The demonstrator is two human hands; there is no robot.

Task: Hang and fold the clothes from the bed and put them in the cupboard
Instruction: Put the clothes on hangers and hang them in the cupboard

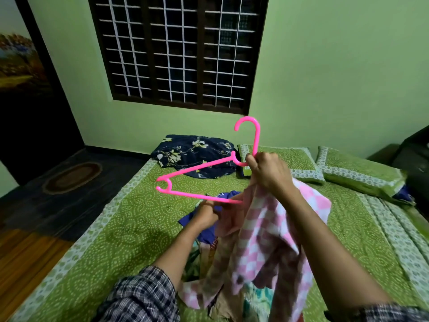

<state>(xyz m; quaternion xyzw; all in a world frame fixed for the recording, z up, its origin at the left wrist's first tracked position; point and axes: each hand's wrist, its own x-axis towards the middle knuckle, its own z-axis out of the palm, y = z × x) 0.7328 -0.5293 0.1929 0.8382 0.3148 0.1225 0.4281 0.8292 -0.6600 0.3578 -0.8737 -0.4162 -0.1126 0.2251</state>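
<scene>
A bright pink plastic hanger (197, 169) is raised above the bed, its hook pointing up. My right hand (267, 169) grips the hanger at the base of the hook. A pink-and-white checked garment (260, 247) hangs from the hanger's right side and drapes down under that hand. My left hand (207, 213) is closed on the garment's edge just below the hanger's lower bar. Under it, a heap of other clothes (209, 231), among them a blue piece, lies on the green patterned bedsheet (130, 219).
A dark floral pillow (192, 152) and two green pillows (299, 163) lie at the head of the bed. A barred window (176, 52) is on the green wall. Left of the bed are dark floor, an oval mat (72, 176) and a dark doorway. Dark furniture (413, 156) stands at far right.
</scene>
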